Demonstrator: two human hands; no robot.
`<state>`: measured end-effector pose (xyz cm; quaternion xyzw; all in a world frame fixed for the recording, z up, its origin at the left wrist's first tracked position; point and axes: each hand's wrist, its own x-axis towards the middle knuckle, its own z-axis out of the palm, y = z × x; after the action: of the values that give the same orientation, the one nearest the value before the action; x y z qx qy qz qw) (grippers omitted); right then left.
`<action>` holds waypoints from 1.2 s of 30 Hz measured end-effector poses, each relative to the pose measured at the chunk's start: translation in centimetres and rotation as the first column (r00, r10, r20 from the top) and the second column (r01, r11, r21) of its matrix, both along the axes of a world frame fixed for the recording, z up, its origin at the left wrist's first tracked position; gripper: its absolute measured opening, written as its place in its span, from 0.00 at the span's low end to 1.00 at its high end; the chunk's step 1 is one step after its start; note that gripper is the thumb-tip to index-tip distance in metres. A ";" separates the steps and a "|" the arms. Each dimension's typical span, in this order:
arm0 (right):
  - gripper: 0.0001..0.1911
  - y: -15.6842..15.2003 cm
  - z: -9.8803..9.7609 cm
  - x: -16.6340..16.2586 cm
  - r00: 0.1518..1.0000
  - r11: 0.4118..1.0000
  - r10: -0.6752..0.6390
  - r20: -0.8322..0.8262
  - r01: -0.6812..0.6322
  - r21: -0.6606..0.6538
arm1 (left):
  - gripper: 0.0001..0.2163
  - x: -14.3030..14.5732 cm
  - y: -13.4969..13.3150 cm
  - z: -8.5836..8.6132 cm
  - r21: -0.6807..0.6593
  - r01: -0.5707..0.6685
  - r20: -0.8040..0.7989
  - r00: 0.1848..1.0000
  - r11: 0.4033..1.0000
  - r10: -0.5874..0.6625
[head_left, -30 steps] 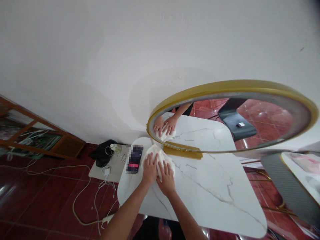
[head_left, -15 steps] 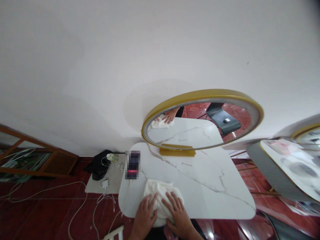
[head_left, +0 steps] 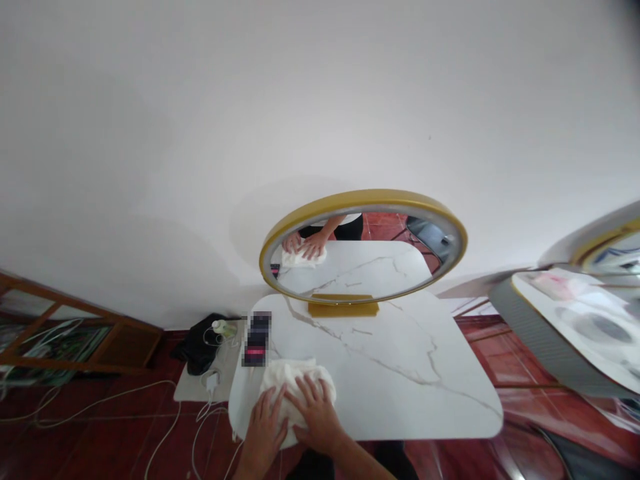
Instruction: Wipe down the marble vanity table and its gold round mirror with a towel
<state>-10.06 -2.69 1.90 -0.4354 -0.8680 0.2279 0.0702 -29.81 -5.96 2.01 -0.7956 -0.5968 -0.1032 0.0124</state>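
A white cloth (head_left: pixel 295 371) lies bunched and wrinkled on the front left of a white marble-patterned table (head_left: pixel 400 393). My left hand (head_left: pixel 266 421) presses on the cloth's left part, fingers stretched out. Flat on its right part rests my right hand (head_left: pixel 317 415), with the fingers spread. Both palms face down, and neither hand is closed around anything. Just behind the cloth, near the table's left edge, is a dark phone-shaped object (head_left: pixel 257 339), blurred into blocks. A round gold-framed mirror (head_left: pixel 365 199) stands at the back and reflects the hands and cloth.
The mirror's gold base (head_left: pixel 343 309) sits at the table's back edge. Left of the table are a black bag (head_left: pixel 200 347), a small bottle (head_left: pixel 224 329) and white cables (head_left: pixel 197 427). A wooden cabinet (head_left: pixel 133 341) stands far left; a second table (head_left: pixel 540 320) is at right.
Both hands and the cloth have shifted left across the table, closer to the phone-shaped object. The fingers stay spread on the cloth. The camera view has also moved somewhat.
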 end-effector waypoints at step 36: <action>0.30 4.2 -0.2 46.7 0.983 0.973 -0.149 0.103 0.128 0.190 | 0.28 46.6 8.9 2.4 -0.398 0.149 0.224 0.973 0.905 -0.061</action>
<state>36.60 1.49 1.67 -0.4993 -0.8554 0.1159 0.0747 16.76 2.90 4.40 -0.7963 -0.5592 -0.0574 -0.2233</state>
